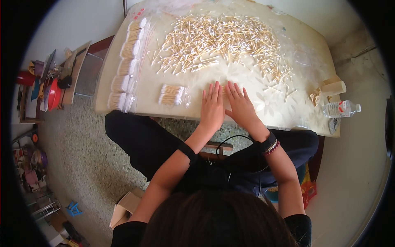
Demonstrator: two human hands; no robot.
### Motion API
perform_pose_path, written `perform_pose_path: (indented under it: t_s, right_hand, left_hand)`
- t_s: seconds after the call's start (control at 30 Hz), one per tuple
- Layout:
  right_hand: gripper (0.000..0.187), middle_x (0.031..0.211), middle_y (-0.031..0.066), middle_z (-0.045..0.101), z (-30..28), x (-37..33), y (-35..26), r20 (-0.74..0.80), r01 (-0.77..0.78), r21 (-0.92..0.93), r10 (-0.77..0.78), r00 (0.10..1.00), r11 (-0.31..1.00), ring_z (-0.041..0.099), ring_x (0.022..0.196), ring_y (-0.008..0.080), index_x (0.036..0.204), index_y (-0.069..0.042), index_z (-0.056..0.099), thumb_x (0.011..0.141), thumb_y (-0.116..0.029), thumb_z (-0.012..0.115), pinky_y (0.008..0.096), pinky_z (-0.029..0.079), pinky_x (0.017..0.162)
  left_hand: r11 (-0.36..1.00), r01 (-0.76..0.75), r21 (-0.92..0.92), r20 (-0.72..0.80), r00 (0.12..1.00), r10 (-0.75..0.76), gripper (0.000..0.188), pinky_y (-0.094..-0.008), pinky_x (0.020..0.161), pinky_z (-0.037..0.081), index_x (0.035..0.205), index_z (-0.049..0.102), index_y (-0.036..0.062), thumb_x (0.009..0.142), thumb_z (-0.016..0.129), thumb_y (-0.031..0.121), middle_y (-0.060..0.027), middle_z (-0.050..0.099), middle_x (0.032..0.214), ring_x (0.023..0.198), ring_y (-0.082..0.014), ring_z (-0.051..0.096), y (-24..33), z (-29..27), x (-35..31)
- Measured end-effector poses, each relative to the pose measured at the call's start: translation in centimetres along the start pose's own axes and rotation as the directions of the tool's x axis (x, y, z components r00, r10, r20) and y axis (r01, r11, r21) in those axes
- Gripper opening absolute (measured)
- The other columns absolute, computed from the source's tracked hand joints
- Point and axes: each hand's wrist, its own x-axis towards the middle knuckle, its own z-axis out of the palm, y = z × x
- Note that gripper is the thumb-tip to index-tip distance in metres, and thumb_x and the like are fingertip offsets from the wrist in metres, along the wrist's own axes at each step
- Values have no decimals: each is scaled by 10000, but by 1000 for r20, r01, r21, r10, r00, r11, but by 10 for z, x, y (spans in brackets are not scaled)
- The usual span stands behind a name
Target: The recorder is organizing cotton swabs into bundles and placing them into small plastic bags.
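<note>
Side by side near the table's front edge, my left hand point(212, 106) and my right hand point(242, 105) lie palm down with fingers stretched out. Between their fingers a few cotton swabs point(224, 89) show; the hands hide most of that spot. Left of my left hand lies a flat bundle of cotton swabs point(171, 94), with clear plastic at its right end. Beyond both hands spreads a large loose pile of cotton swabs point(222, 39), white-tipped with pale sticks. Several stray swabs point(286, 93) lie to the right of my right hand.
Down the table's left side runs a column of bagged swab bundles point(128, 66). At the right edge stand a paper cup point(333, 88), lying crumpled brown paper point(316, 98), a clear plastic bottle point(339, 109) on its side and a small dark item point(334, 124). A cardboard box point(123, 208) sits on the floor.
</note>
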Motion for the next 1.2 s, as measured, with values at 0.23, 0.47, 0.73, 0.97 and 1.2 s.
perform_pose_path:
  t_s: [0.23,0.47,0.73,0.97,1.2]
  right_hand:
    - [929,1498,150,199,-2,15,10,47,23,-10,-22,999,1000,221,1375,323,1428,-19,216,736,-439,673,473,204,1106]
    - [932,1509,150,164,-2,26,16,99,14,-4,-13,995,1000,191,1383,334,1440,-20,179,765,-470,637,503,191,1102]
    - [890,1508,152,167,1,7,3,52,-4,-45,6,999,999,195,1385,315,1437,-13,182,790,-445,614,487,182,1109]
    - [832,1487,159,230,2,-8,-5,26,0,-75,2,1000,997,230,1378,274,1419,-6,240,787,-399,612,446,181,1117]
    - [798,1475,181,244,3,-17,-13,-3,-19,-75,18,1000,997,250,1369,275,1405,16,262,791,-363,604,440,180,1118]
  left_hand:
    - [1000,4,22,8,1000,-5,590,-509,1105,155,1362,316,-62,824,504,92,-193,275,1451,1361,-336,234,-9,8,15]
    - [999,5,34,-11,1000,-5,592,-524,1105,134,1372,318,-46,850,492,173,-176,276,1462,1373,-325,215,-13,7,25]
    - [997,37,61,7,999,-37,556,-536,1102,129,1372,306,-60,886,460,162,-196,242,1469,1384,-350,167,0,9,6]
    - [993,77,84,71,994,-83,567,-544,1101,119,1381,269,-73,886,451,135,-210,206,1475,1386,-365,146,14,3,-10]
    - [997,71,40,44,996,-73,566,-538,1102,125,1380,277,-66,884,455,139,-201,217,1474,1385,-341,167,13,1,-19]
